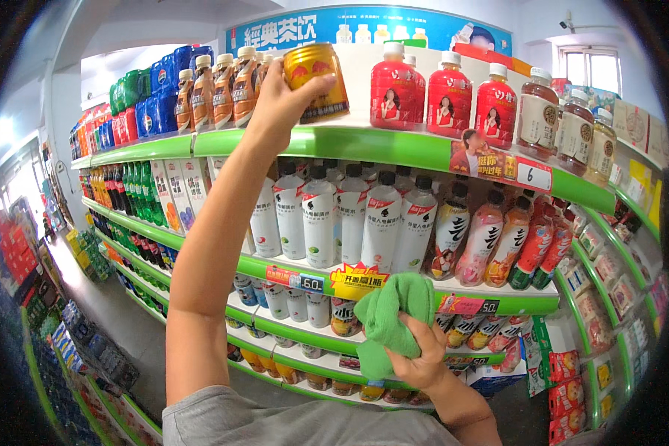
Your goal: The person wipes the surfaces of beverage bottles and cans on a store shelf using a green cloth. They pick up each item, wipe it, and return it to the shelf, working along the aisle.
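My left hand (pixel 286 93) reaches up to the top shelf with its fingers closed round a golden-yellow can (pixel 316 82), which tilts slightly at the shelf's front. The can's far side is hidden. Lower and nearer to me, my right hand (pixel 421 353) grips a bunched green cloth (pixel 400 316) in front of the middle shelves. Brown-and-cream bottles (pixel 223 91) stand just left of the can. Red bottles with white caps (pixel 399 93) stand to its right, apart from it across a stretch of white shelf.
Green-edged shelves (pixel 379 141) curve across the view, their lower tiers packed with white bottles (pixel 318 219) and colourful drink bottles (pixel 505 238). Price tags (pixel 534 176) hang on the shelf edges. More racks stand right, with hanging red packets (pixel 565 394). Stacked drink packs (pixel 89 342) line the left.
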